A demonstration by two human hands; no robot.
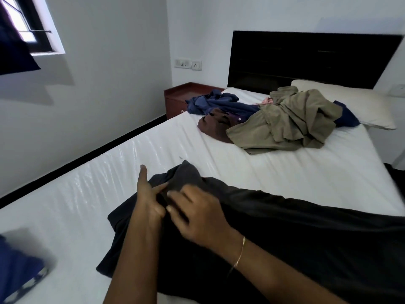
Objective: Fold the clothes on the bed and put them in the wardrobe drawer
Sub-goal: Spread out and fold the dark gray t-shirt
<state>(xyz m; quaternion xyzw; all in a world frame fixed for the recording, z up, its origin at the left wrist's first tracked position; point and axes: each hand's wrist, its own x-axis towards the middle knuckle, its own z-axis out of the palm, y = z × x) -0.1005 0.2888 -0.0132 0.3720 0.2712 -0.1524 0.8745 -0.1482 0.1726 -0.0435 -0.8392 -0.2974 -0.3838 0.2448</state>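
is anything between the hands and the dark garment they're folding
Nothing visible. Both the left hand and right hand are already on the dark garment, pinching its fabric near the upper edge. The wardrobe drawer is out of view.

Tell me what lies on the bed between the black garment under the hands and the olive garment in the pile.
Nothing: in the head view, only bare white mattress separates the black garment from the olive garment.

Soft window (pixel 26 25) daylight (blurred, bowed edges)
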